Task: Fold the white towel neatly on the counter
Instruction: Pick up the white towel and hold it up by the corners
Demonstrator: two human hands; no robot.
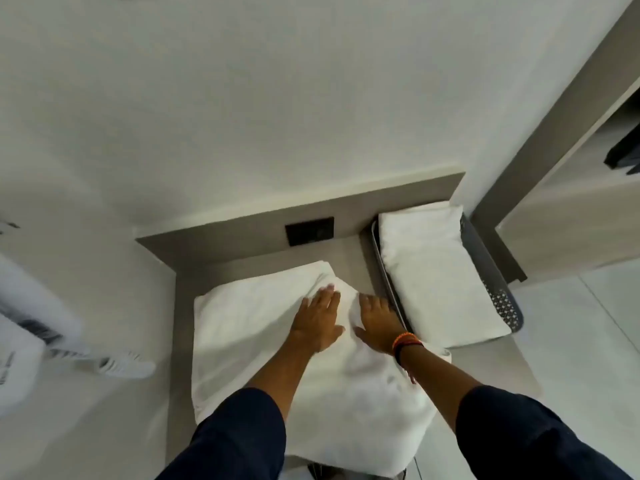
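The white towel (249,327) lies spread over the grey counter (349,268), its near part hanging past the front edge. My left hand (317,318) rests flat on the towel's middle, fingers together and pointing away from me. Just to its right, my right hand (377,322) presses flat on the towel near its far right corner, where the cloth bunches into a raised fold. Neither hand grips the cloth. Orange and dark bands circle my right wrist.
A grey perforated basket (498,289) stands at the counter's right end with a folded white towel (433,271) in it. A black socket plate (309,231) sits on the low back panel. White objects lie blurred at far left; a shelf unit stands at the right.
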